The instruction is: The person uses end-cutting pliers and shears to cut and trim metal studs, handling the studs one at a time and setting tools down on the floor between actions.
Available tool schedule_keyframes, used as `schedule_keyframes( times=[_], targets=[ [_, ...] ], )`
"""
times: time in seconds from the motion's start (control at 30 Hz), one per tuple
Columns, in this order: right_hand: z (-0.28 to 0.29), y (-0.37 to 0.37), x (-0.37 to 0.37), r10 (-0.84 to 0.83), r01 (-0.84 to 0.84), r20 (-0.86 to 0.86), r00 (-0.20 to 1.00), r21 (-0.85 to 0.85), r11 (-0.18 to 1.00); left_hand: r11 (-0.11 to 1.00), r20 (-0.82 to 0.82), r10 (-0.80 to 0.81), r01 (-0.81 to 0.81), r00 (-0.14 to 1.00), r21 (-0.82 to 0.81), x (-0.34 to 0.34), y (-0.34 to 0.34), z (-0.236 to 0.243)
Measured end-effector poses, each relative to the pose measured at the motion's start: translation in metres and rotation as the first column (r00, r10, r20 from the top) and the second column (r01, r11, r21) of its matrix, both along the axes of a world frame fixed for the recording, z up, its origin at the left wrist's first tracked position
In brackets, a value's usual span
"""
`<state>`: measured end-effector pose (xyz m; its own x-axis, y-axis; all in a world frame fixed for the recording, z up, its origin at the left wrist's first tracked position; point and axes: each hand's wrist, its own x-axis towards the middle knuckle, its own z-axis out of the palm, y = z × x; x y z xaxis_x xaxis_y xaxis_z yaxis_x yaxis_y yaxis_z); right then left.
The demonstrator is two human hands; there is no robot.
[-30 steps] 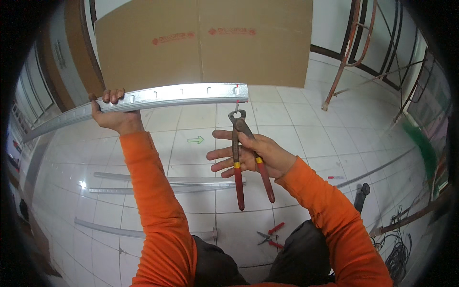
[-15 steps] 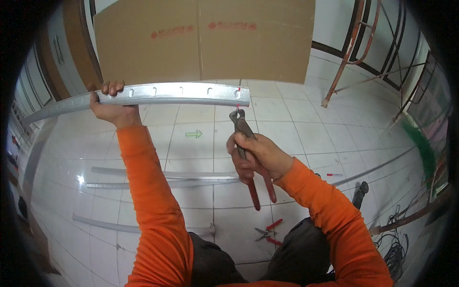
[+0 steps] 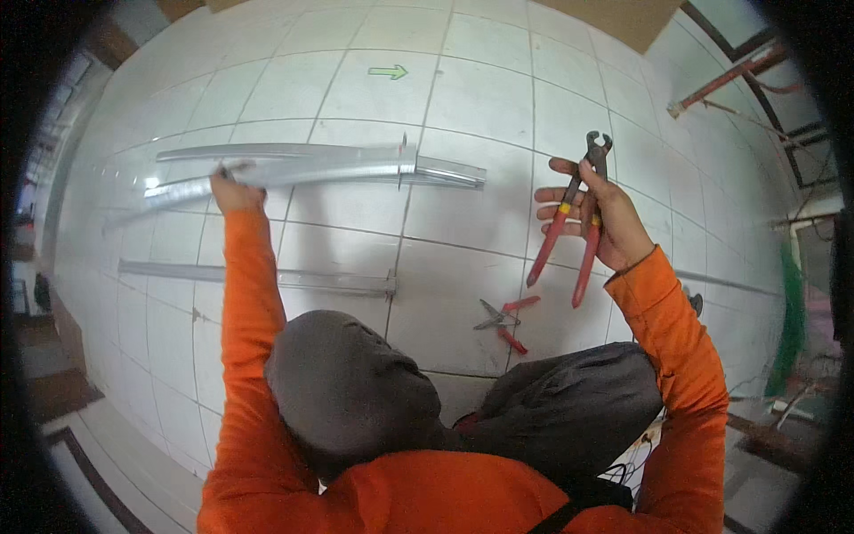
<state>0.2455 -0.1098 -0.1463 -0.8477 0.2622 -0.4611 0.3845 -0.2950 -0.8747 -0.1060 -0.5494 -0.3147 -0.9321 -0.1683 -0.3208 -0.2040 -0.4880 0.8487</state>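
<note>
Low over the floor, my left hand (image 3: 237, 194) grips a silver perforated metal rail (image 3: 347, 173), blurred by motion, close to other silver rails (image 3: 449, 175) lying there. My right hand (image 3: 618, 227) holds end-cutting pincers (image 3: 596, 160) with red-and-yellow handles, thumb over the tool and fingers loosely extended beneath it. A smaller pair of red-handled pliers (image 3: 503, 318) lies spread on the tiles below the pincers. Another pale metal strip (image 3: 249, 276) lies nearer to my knees.
White tiled floor (image 3: 471, 98) carries a green arrow sticker (image 3: 387, 72). A rusty metal frame (image 3: 721, 84) stands at upper right, brown cardboard (image 3: 614, 18) along the far edge. Green material (image 3: 783, 320) and cables (image 3: 623, 476) are at the right.
My view has tilted downward. The rail in my left hand has dropped toward the floor. The pincers have moved rightward; my right fingers, curled round them half a second ago, have loosened.
</note>
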Motion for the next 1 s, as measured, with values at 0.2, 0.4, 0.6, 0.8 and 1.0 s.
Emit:
schedule_keyframes(
  times=[0.2,0.4,0.6,0.8,1.0],
  targets=[
    [-0.016,0.012,-0.009,-0.214,0.212,0.061,0.975,0.042,0.976,0.898,0.191,0.42,-0.436,0.887,0.051,0.05,0.009,-0.133],
    [-0.026,0.033,0.007,-0.044,0.037,0.169,0.985,0.042,0.998,0.806,0.249,0.588,-0.531,0.77,-0.261,0.077,0.046,-0.121],
    [-0.03,0.021,0.007,0.077,-0.07,0.156,0.985,-0.055,0.996,0.887,0.432,0.343,-0.137,0.834,-0.441,0.096,-0.021,-0.172],
    [-0.039,0.027,0.021,-0.168,0.174,0.175,0.97,-0.024,0.984,0.0,0.808,-0.1,0.812,0.581,-0.584,0.076,-0.035,-0.135],
    [-0.039,0.027,0.021,-0.152,0.168,0.157,0.976,-0.097,0.981,-0.176,0.572,-0.35,0.548,0.742,-0.818,-0.014,0.089,-0.084]
  ],
)
